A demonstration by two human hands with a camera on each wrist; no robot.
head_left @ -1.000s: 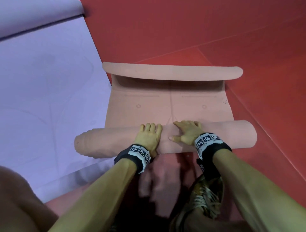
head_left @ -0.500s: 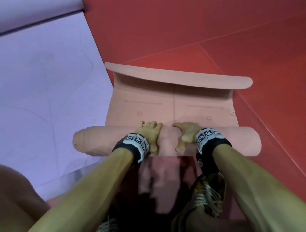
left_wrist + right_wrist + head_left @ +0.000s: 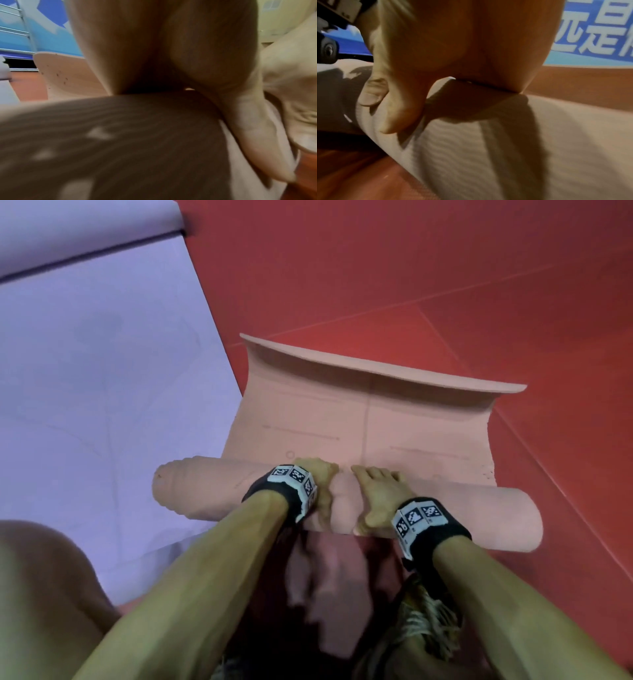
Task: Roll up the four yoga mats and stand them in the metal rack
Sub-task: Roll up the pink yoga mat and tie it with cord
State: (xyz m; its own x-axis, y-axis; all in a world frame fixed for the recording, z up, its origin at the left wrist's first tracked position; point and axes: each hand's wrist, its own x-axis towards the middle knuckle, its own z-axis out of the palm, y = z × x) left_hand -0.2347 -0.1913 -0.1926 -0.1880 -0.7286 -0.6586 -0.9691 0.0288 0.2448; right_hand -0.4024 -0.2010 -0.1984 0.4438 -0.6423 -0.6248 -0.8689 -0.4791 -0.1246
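We press both our left hand (image 3: pixel 317 477) and right hand (image 3: pixel 378 494) on the half-rolled pink mat (image 3: pixel 445 508), fingers (image 3: pixel 363 474) curled over the roll.

Floor (image 3: pixel 428 261): red matting with faint seam lines crossing it. Lying directly on it: pink yoga mat (image 3: pixel 370 422), near end wound into a roll, far end curled upward off the floor; lilac yoga mat (image 3: pixel 96 371), spread flat just beside the pink one, its far end also rolled
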